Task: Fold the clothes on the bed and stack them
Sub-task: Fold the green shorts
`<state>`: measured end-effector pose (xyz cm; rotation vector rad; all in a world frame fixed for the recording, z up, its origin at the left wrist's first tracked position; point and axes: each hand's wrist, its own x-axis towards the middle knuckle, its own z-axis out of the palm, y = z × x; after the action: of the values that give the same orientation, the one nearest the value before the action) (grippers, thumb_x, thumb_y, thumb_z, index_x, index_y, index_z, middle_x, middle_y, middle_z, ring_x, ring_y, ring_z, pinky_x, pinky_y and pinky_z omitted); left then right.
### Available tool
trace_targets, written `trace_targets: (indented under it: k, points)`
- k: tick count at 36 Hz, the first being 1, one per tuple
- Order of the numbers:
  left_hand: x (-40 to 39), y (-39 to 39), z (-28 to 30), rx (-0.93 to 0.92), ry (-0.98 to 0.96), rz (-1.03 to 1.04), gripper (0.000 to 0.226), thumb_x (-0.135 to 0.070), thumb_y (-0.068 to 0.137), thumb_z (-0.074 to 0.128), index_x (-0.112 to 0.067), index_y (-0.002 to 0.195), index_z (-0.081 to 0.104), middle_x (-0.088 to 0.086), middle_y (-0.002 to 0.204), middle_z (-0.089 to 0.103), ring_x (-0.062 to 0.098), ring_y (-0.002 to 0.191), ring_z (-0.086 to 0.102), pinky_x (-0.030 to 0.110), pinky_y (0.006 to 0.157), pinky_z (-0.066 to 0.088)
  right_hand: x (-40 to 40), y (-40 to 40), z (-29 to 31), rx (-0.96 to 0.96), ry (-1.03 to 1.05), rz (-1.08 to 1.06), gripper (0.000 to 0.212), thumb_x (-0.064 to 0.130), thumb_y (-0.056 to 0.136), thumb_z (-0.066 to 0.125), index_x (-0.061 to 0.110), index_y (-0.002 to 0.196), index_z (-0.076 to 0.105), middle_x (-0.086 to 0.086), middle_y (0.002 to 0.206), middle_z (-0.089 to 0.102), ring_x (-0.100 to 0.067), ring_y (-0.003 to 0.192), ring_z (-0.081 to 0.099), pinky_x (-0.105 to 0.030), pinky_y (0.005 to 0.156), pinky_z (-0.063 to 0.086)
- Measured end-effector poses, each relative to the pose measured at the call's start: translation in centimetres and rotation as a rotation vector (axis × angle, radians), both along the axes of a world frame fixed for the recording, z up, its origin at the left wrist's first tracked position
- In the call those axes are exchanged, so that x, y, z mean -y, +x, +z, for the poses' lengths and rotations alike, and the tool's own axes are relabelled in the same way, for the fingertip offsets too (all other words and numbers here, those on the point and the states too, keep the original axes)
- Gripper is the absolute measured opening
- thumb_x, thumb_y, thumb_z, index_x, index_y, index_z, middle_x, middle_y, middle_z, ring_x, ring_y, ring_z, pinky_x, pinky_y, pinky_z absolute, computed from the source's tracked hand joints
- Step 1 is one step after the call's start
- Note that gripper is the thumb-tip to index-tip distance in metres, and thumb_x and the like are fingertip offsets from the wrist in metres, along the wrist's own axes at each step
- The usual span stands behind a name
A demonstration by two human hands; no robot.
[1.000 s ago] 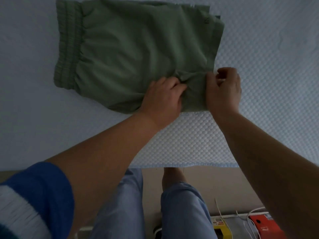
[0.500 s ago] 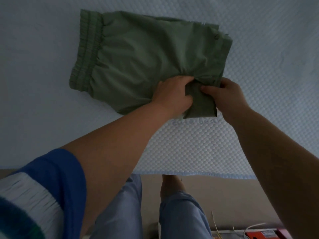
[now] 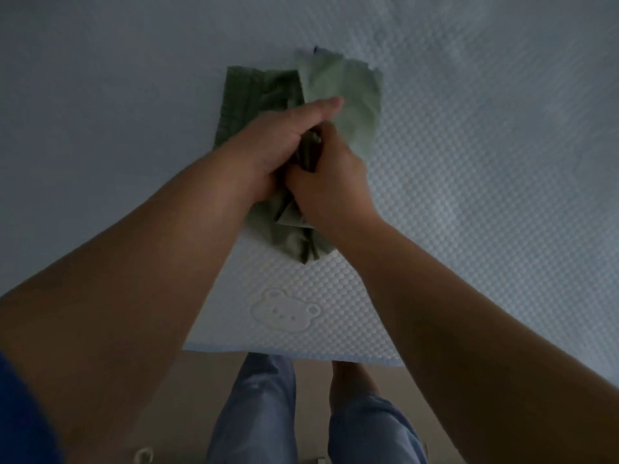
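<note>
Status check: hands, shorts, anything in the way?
Left hand and right hand both grip the green shorts, bunched mid-fold on the bed. Nothing in the way.

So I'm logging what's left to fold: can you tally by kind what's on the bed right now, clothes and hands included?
Green shorts: 1, bunched, partly folded over on the bed cover
Hands gripping the shorts: 2, left hand and right hand
Total: 3
</note>
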<state>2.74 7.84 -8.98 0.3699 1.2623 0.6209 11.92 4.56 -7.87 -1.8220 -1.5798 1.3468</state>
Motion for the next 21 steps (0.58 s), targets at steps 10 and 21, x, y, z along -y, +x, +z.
trace_targets:
  k: [10,21]
  points:
    - [2.3,-7.2,-1.1,-0.311,-0.086,0.026,0.028,-0.016,0.069,0.079,-0.021,0.094,0.068,-0.002,0.093,0.073,0.015,0.083,0.07,0.026,0.07,0.056,4.8,-8.1,-1.3,-0.092,-0.084,0.154,0.053,0.005,0.087,0.054,0.002,0.135,0.034,-0.015,0.113,0.061,-0.025,0.099,0.06,-0.016,0.073,0.038]
    - [4.8,-8.7,-2.4,-0.828,0.419,-0.189,0.026,-0.001,0.081,0.05,-0.021,0.097,0.056,-0.015,0.08,0.053,-0.012,0.063,0.048,-0.001,0.053,0.032,9.4,-2.3,-2.4,0.293,0.318,0.033,0.036,0.019,0.081,0.063,0.006,0.115,0.063,-0.013,0.116,0.059,-0.02,0.112,0.046,-0.04,0.097,0.037]
